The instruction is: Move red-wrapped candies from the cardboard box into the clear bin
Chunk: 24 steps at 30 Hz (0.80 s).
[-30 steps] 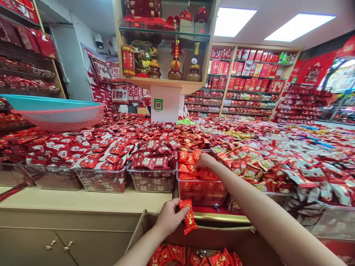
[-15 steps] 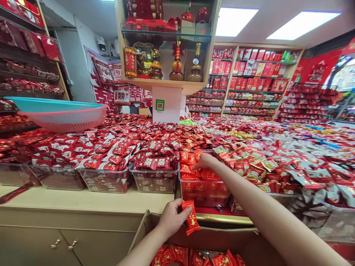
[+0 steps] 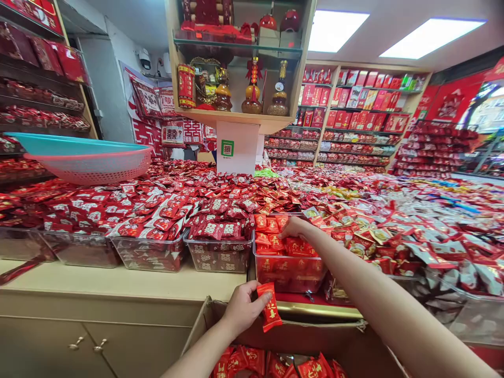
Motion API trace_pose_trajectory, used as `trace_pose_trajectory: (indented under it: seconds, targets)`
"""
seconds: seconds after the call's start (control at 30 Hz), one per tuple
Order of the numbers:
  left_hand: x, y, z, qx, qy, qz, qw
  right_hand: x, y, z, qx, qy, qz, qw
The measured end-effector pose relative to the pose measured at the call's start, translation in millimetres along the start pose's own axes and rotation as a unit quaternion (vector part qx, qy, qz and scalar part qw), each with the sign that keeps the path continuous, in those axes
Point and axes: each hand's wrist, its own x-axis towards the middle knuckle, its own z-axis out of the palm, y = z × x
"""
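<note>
Packet [image 3: 269, 313], gold-lettered, in left hand [image 3: 241, 310]

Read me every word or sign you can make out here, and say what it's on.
"囍": wall panels at the back.
"囍": dark red packets in a clear bin.
Gold character on the red packet in the left hand: too blurred.
Green sign: QR code, no legible words.
</note>
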Motion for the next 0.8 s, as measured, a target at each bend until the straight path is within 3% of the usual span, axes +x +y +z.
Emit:
trace_pose_trajectory:
  seconds: [0.37, 0.8]
  targets:
    - [0.4, 0.0, 1.0, 0.011, 0.009, 0.001, 1.000, -16.9, 0.2, -4.8, 0.148, -0.039, -0.035, 0.988]
    - [0.6, 2.3, 1.0, -0.006, -0.002, 0.004, 1.000, -46.5, 22.9, -25.6, 0.144, -0.071, -0.156, 0.975]
